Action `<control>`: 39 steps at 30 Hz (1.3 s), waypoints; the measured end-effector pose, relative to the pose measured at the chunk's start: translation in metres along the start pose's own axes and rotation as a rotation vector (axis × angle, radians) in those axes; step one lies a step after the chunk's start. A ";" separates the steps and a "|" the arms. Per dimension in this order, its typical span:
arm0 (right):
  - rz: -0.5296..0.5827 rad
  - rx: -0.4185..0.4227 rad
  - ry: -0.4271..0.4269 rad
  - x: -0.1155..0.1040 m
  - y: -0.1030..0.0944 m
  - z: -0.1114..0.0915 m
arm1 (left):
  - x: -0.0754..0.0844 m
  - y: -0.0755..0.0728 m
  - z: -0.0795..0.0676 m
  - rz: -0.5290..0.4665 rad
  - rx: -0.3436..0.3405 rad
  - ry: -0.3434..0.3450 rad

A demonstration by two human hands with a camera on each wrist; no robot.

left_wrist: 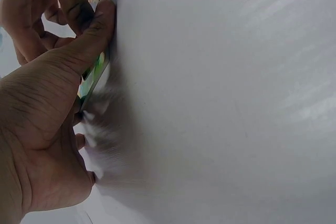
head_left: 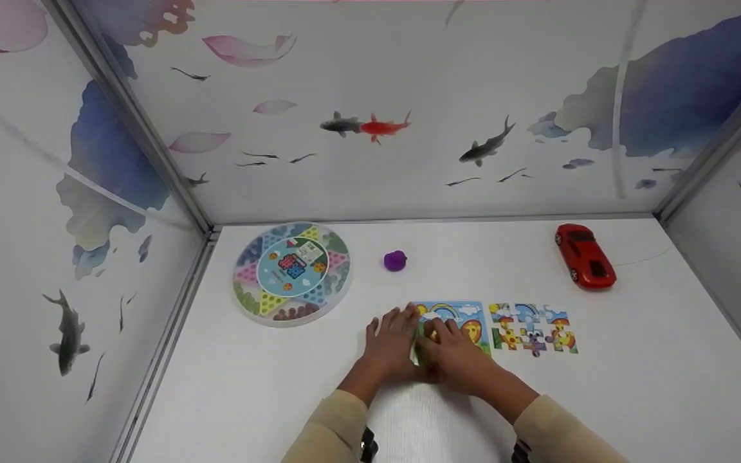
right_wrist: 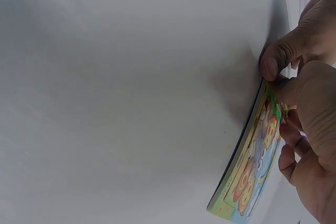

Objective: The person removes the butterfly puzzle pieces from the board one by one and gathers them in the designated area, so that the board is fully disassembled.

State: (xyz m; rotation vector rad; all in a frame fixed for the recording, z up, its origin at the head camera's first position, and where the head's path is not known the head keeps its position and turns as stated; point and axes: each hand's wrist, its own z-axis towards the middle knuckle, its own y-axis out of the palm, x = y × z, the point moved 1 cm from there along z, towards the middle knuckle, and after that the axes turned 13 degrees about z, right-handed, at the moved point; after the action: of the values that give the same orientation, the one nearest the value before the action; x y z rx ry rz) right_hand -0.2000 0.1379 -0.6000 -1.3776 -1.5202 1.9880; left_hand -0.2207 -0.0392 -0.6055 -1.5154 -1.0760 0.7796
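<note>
A colourful puzzle board (head_left: 473, 321) with a rainbow and cartoon animals lies flat on the white table in front of me. My left hand (head_left: 391, 344) rests at its left side with the fingers stretched out, and its thumb presses by the near left corner. Over the left part of the board, my right hand (head_left: 460, 360) has bent fingers and pinches a small puzzle piece (right_wrist: 285, 113), largely hidden by them. Right beside the board, several loose puzzle pieces (head_left: 533, 328) lie in two rows.
A round Chinese checkers box (head_left: 292, 275) lies at the back left. Behind the board sits a small purple toy (head_left: 395, 260), and a red toy car (head_left: 584, 256) stands at the back right. Printed wall panels (head_left: 409, 180) border the table.
</note>
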 end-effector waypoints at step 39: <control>0.110 0.133 0.146 0.083 -0.040 -0.115 | -0.001 0.000 -0.002 -0.102 -0.009 0.001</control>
State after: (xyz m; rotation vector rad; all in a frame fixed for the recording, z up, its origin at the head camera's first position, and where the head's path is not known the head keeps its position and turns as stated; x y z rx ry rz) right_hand -0.1612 0.2799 -0.6064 -1.5426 -1.2517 1.9636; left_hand -0.2192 -0.0406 -0.6052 -1.4565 -1.1482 0.7042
